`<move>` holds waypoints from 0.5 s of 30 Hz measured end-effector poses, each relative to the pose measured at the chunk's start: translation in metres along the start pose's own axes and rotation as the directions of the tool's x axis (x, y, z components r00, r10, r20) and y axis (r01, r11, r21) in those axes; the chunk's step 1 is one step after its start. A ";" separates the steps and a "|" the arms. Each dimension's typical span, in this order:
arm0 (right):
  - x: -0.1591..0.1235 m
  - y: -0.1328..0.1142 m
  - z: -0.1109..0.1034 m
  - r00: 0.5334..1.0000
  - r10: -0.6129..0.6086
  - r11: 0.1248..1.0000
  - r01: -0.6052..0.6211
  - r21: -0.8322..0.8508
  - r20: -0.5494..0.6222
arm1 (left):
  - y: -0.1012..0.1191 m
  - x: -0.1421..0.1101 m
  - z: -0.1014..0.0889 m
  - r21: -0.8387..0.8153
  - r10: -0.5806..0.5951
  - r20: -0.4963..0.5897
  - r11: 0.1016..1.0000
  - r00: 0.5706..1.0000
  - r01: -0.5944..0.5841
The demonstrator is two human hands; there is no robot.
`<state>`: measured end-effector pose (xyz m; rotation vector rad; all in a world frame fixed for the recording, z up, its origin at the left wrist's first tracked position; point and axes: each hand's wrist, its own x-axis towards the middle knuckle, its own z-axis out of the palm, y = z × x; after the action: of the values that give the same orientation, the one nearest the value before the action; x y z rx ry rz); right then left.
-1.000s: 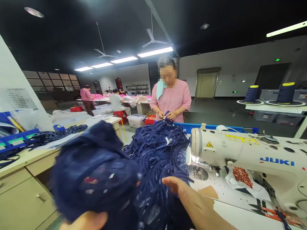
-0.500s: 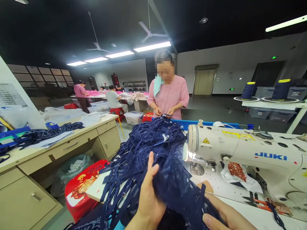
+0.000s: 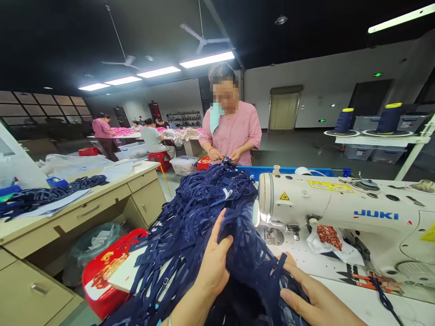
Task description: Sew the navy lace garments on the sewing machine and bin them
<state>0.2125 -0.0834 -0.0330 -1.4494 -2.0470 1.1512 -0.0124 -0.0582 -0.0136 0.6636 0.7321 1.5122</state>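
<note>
A big heap of navy blue strappy fabric (image 3: 204,203) lies on the sewing table in front of me and spills over its left edge. My left hand (image 3: 214,262) presses into the heap, fingers wrapped into a fold of the cloth. My right hand (image 3: 314,301) grips the same navy fabric lower right, thumb on top. A white JUKI sewing machine (image 3: 340,208) stands to the right, its lamp lit over the needle plate (image 3: 273,235).
A co-worker in a pink top (image 3: 231,131) stands across the table handling the heap's far end. A beige desk with drawers (image 3: 78,213) is at left, a red stool (image 3: 102,271) beneath. Thread cones (image 3: 389,117) stand at right. Other people work far behind.
The bundle raised in front of me has been lowered onto the heap. Both my hands closed on the navy fabric, and my view tilted slightly upward.
</note>
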 end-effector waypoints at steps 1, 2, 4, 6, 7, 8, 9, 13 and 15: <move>0.003 0.005 0.002 1.000 -0.018 1.000 0.017 -0.011 -0.010 | -0.003 0.003 -0.004 0.035 0.016 -0.005 0.999 1.000 -0.016; 0.007 0.010 0.004 0.999 -0.037 0.999 0.037 -0.023 -0.021 | -0.007 0.006 -0.009 0.082 0.038 -0.011 0.996 0.999 -0.037; 0.014 0.021 0.007 0.995 -0.075 0.996 0.071 -0.062 -0.061 | -0.016 0.011 -0.019 0.221 0.095 -0.018 0.971 0.995 -0.088; 0.021 0.029 0.010 0.991 -0.120 0.985 0.111 -0.133 -0.065 | -0.023 0.017 -0.028 0.390 0.135 -0.021 0.913 0.991 -0.117; 0.025 0.032 0.011 0.989 -0.143 0.974 0.135 -0.181 -0.033 | -0.025 0.020 -0.030 0.470 0.142 -0.019 0.875 0.990 -0.116; 0.028 0.033 0.010 0.986 -0.163 0.959 0.163 -0.234 0.018 | -0.026 0.024 -0.031 0.540 0.143 -0.012 0.834 0.990 -0.114; 0.032 0.033 0.010 0.983 -0.170 0.940 0.181 -0.288 0.064 | -0.025 0.028 -0.030 0.599 0.145 0.004 0.792 0.989 -0.118; 0.047 0.023 0.000 0.987 -0.159 0.899 0.160 -0.409 0.036 | -0.019 0.056 -0.018 0.765 0.234 0.207 0.566 0.950 -0.306; 0.058 0.021 -0.004 0.984 -0.178 0.901 0.162 -0.403 0.000 | -0.020 0.076 -0.013 0.802 0.288 0.332 0.416 0.899 -0.429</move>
<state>0.2049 -0.0263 -0.0552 -1.4121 -2.4292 0.6505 -0.0155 0.0175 -0.0385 1.8008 1.3218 1.3688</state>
